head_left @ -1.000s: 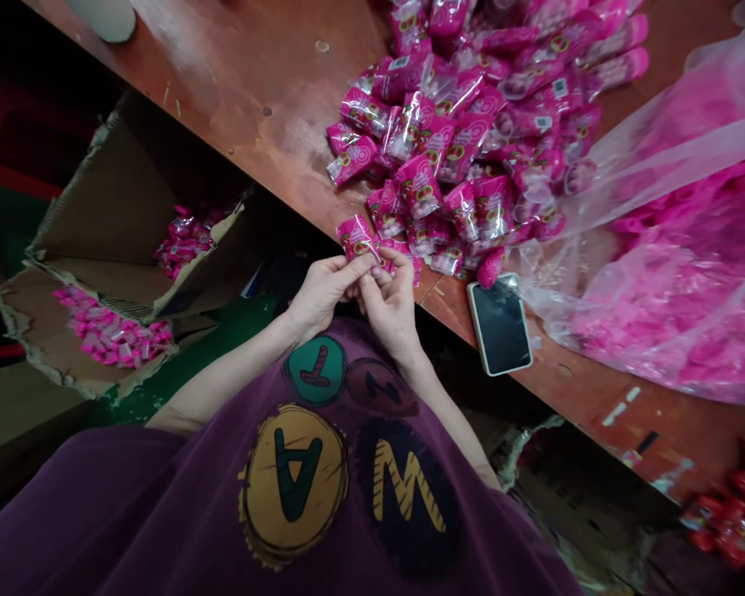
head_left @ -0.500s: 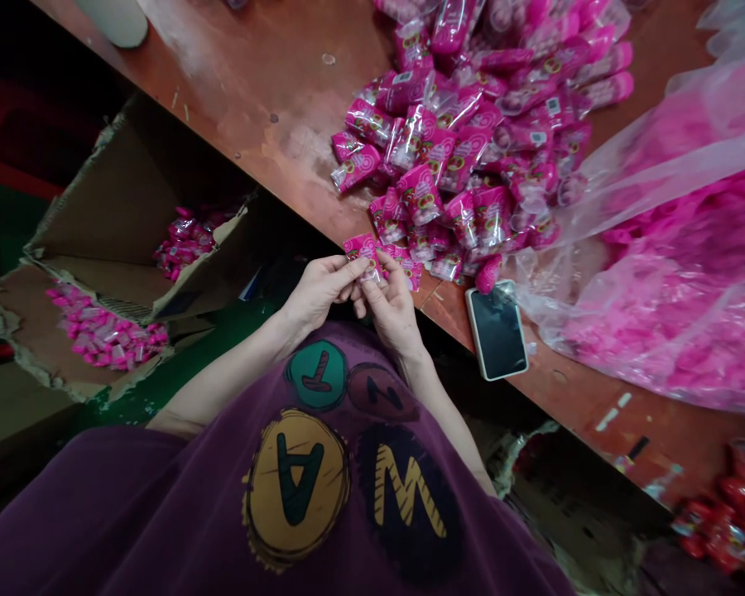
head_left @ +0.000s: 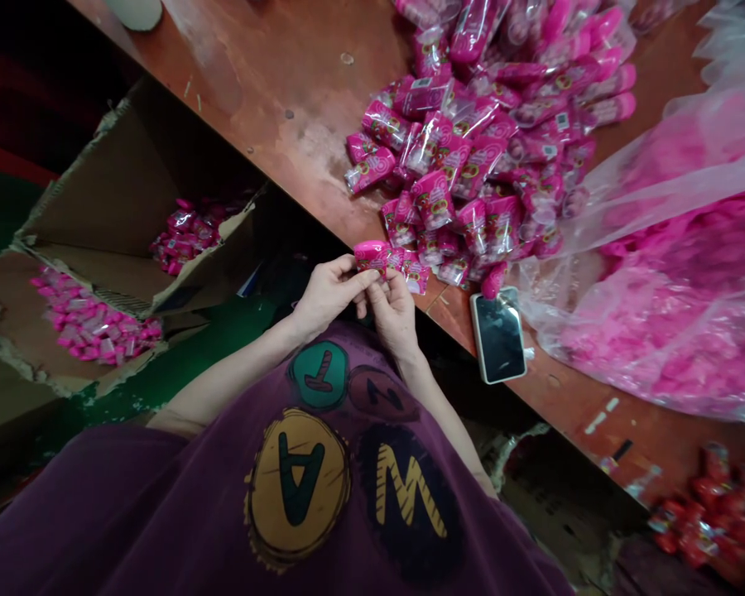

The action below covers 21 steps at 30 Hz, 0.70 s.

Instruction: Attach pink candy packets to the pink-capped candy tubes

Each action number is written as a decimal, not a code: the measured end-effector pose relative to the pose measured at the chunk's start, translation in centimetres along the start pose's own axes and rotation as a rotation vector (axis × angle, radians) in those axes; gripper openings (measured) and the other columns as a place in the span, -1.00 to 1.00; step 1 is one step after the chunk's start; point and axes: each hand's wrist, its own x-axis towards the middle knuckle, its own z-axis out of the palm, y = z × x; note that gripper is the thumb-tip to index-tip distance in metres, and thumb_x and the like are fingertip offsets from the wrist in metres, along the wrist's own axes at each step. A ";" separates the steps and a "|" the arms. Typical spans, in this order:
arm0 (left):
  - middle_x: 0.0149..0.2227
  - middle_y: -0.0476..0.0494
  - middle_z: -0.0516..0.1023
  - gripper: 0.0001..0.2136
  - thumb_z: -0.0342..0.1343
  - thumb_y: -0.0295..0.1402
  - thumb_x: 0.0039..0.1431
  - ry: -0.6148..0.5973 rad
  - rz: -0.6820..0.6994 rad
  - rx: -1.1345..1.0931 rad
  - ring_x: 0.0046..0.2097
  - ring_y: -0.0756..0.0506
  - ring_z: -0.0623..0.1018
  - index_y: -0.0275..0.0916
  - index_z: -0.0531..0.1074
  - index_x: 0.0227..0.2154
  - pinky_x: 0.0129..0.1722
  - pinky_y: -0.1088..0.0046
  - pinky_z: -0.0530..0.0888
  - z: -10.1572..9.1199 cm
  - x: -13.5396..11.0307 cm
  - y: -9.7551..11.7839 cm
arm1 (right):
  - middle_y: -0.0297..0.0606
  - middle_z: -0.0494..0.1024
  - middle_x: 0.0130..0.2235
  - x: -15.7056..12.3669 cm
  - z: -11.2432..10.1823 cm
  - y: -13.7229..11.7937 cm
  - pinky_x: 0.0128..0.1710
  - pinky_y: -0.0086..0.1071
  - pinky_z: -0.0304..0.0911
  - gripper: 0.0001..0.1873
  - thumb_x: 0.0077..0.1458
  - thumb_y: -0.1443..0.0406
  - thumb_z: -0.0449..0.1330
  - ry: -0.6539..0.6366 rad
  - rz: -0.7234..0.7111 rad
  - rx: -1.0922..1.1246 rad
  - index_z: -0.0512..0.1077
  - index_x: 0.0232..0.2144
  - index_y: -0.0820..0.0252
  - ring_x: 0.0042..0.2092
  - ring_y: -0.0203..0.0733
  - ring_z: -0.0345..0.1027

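Observation:
Between my fingertips is a small pink candy container point(head_left: 371, 255) with a printed label. Its lower part is hidden by my fingers. My left hand point(head_left: 329, 294) is closed on it from the left, thumb along its near side. My right hand point(head_left: 395, 310) pinches it from the right. Both hands are close together at the table's near edge. Just beyond them lies a heap of pink wrapped candy containers point(head_left: 434, 199), clear-ended and printed. A few flat pink printed pieces point(head_left: 413, 269) lie right beside my right fingers.
A phone point(head_left: 498, 335) lies at the edge of the reddish table point(head_left: 273, 74). Right of it spreads a clear plastic bag point(head_left: 646, 348) of pink pieces. Cardboard boxes point(head_left: 93, 223) with pink items stand at left below the table. Red wrapped items point(head_left: 701, 513) lie at lower right.
The printed pink piece in my fingers has turned, so a rounded pink top now shows. My hands stay together in nearly the same place. The view has shifted slightly.

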 end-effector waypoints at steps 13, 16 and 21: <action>-0.34 -0.05 0.61 -0.63 0.45 -0.03 0.14 0.064 0.032 -0.152 -0.55 0.14 0.40 -0.24 0.62 -0.21 -0.62 0.60 0.18 -1.4 0.7 0.4 | -0.55 0.57 -0.48 4.6 -1.0 -7.4 -0.57 -0.53 0.19 -0.62 0.28 0.00 0.35 -0.052 -0.079 -0.088 0.32 -0.19 0.08 -0.59 -0.49 0.33; -0.36 -0.09 0.61 -0.61 0.46 -0.01 0.12 0.132 -0.016 -0.056 -0.56 0.15 0.37 -0.29 0.62 -0.33 -0.63 0.60 0.15 -1.6 1.0 -0.7 | -0.49 0.65 -0.35 6.5 -2.5 -12.7 -0.54 -0.48 0.13 -0.86 0.45 0.18 0.13 0.039 -0.205 -0.068 0.31 -0.18 0.09 -0.54 -0.51 0.41; -0.53 -0.08 0.53 -0.55 0.45 0.01 0.12 0.086 -0.159 0.117 -0.64 0.14 0.33 -0.31 0.54 -0.51 -0.66 0.59 0.12 -0.9 2.3 -3.5 | -0.44 0.66 -0.31 4.2 -3.9 -12.2 -0.50 -0.46 0.15 -0.63 0.44 0.17 0.19 0.135 -0.316 -0.395 0.34 0.22 0.06 -0.54 -0.46 0.41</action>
